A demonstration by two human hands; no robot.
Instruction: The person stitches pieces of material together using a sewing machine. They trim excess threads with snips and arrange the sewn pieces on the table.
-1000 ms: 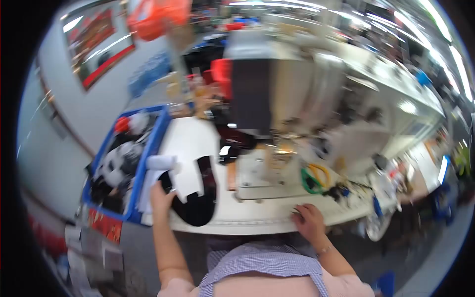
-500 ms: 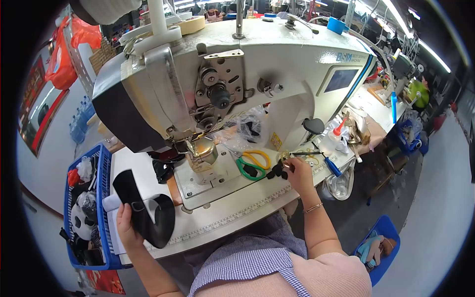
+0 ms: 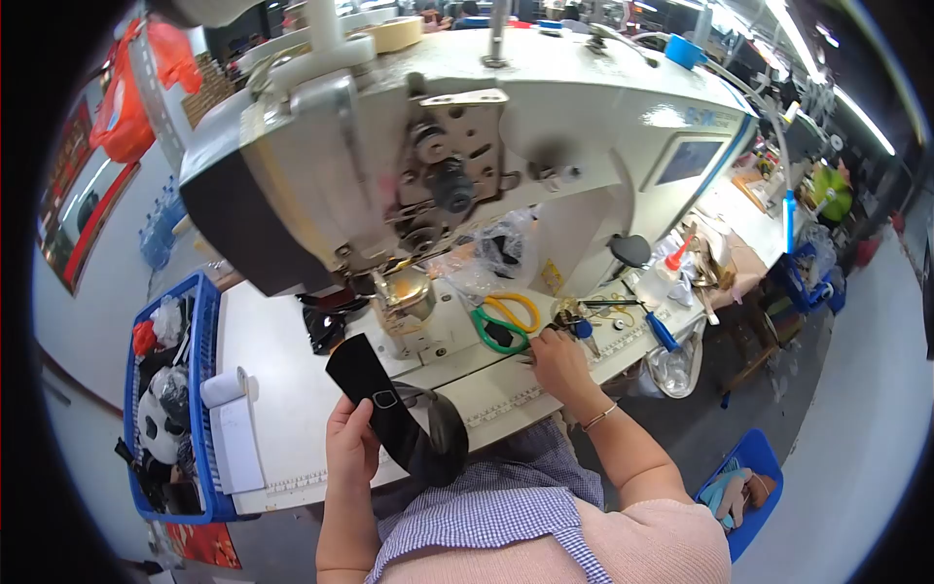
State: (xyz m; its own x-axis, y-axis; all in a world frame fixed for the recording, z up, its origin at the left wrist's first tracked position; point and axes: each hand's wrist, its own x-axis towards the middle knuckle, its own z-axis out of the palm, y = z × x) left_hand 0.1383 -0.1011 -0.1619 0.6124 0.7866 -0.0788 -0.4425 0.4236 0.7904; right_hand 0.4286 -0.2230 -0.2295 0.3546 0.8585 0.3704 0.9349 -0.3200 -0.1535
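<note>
A curved, glossy black piece, like a shoe upper with a small square outline on it point(image 3: 397, 420), is pinched in my left hand point(image 3: 351, 440) near the front edge of the machine table. Over by the handles of the green and yellow scissors point(image 3: 520, 310), my right hand point(image 3: 564, 368) points down at the tabletop with its fingers curled together. Something dark shows at its fingertips, but I cannot make out what it is. The sewing machine point(image 3: 593, 112) stands behind both hands, its needle area above a metal post point(image 3: 407, 292).
A blue basket point(image 3: 209, 389) of mixed items stands at the left, beside a notepad point(image 3: 237, 443). At the right lie a blue-handled screwdriver point(image 3: 662, 331) and a red-tipped bottle point(image 3: 660, 282). A blue bin point(image 3: 749, 457) is on the floor.
My left hand has brought the black piece rightward, nearer my body's middle. My right hand has shifted slightly left and down, covering where small black pieces lay. The view has moved slightly.
</note>
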